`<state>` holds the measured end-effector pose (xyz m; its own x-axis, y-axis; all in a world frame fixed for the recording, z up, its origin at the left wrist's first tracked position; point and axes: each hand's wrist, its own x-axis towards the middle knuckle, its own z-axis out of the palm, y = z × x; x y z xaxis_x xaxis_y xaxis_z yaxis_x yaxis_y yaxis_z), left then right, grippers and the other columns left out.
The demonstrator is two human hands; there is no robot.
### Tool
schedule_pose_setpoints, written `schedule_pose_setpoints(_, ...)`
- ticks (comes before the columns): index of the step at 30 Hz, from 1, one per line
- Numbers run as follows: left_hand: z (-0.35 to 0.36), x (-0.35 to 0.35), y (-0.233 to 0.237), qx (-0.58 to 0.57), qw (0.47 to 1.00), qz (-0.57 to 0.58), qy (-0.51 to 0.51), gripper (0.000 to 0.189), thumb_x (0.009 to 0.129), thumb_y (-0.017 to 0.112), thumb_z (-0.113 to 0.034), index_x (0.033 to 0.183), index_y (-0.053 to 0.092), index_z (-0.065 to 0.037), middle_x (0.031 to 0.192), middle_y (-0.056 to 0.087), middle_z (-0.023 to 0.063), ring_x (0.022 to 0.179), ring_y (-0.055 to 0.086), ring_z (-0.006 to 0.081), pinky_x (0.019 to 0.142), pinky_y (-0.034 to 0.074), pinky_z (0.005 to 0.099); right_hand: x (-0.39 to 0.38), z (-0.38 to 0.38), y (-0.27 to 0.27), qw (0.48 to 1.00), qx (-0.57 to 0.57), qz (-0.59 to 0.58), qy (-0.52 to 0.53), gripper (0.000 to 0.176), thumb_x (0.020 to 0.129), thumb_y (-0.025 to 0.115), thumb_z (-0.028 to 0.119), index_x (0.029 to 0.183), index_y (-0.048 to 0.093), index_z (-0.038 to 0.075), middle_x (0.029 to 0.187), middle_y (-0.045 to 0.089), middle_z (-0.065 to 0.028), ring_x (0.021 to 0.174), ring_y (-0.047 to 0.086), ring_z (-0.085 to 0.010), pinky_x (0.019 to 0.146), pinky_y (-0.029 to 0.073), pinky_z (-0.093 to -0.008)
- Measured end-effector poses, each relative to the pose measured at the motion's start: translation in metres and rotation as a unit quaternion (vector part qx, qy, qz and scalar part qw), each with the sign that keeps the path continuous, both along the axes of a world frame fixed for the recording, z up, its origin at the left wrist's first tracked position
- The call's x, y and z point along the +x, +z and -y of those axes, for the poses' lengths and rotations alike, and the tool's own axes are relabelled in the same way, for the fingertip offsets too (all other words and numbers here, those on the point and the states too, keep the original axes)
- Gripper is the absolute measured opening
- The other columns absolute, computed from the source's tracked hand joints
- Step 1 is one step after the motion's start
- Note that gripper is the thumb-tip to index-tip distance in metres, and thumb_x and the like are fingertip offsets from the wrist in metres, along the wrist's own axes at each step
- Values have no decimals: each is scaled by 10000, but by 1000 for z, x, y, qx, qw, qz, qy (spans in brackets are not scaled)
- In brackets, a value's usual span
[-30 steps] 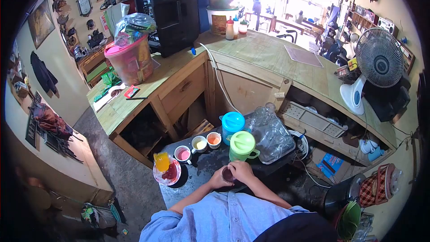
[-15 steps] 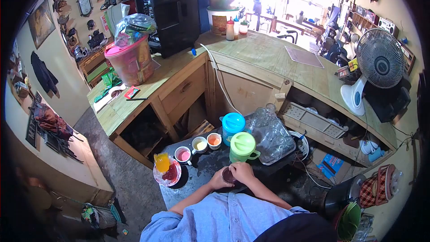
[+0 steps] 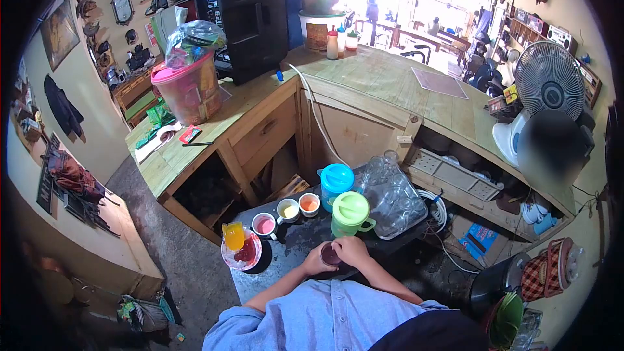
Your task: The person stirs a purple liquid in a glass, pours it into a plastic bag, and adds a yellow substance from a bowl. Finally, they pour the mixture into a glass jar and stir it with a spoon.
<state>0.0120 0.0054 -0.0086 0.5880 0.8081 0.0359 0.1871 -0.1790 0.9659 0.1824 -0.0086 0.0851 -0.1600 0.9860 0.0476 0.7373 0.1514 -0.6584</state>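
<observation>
My left hand [image 3: 315, 262] is wrapped round a small cup [image 3: 330, 255] holding something dark red, close to my body at the table's near edge. Over the cup's right rim, my right hand [image 3: 351, 251] has its fingers bent together; whatever they hold is hidden. Just beyond stand a green lidded pitcher [image 3: 351, 214] and a blue lidded pitcher [image 3: 337, 185]. To the left is a row of white cups with pink [image 3: 264, 224], pale yellow [image 3: 288, 210] and orange [image 3: 309, 205] contents. A bowl [image 3: 242, 255] with red contents and a yellow piece lies at the left end.
A tray of clear glasses [image 3: 393, 201] sits right of the pitchers. Wooden counters [image 3: 364, 91] surround the dark table [image 3: 286, 247], bearing a pink-lidded bucket [image 3: 188, 91], a black speaker [image 3: 244, 23] and a fan [image 3: 551, 84]. A white cable [image 3: 442, 214] coils at the right.
Both hands stay at the cup, with hardly any visible movement. The view has shifted very slightly, and a blurred patch now covers the area below the fan.
</observation>
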Motion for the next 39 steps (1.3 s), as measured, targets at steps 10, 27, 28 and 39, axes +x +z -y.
schedule_pose_setpoints(10,2,0,10,0,1000,-21,2,867,537,904,-237,1268,479,-46,1180,601,121,1096,585,237,970,452,350,-2,3,3,999,-28,-17,-8,224,861,581,236,837,693,43,813,665,-183,774,650,-362,690,506,-454)
schedule_pose_setpoints(27,-2,1,-2,6,1000,13,-5,881,536,904,-231,1276,470,-34,1200,595,130,1126,577,236,989,445,358,-3,1,4,999,33,-22,-2,226,862,588,236,841,688,34,800,655,-186,753,644,-365,686,509,-448)
schedule_pose_setpoints(28,-2,1,-4,17,999,37,-4,886,534,905,-232,1278,468,-32,1203,594,130,1127,576,235,990,444,356,-3,1,3,998,63,-23,-10,227,859,591,239,842,687,34,802,654,-186,753,643,-366,684,508,-450)
schedule_pose_setpoints(39,-2,0,1,1,1000,14,-11,868,537,904,-217,1267,472,-37,1182,596,120,1105,581,232,974,450,352,-5,-2,-1,999,15,3,28,255,880,566,255,865,693,35,840,663,-193,781,648,-370,713,515,-455)
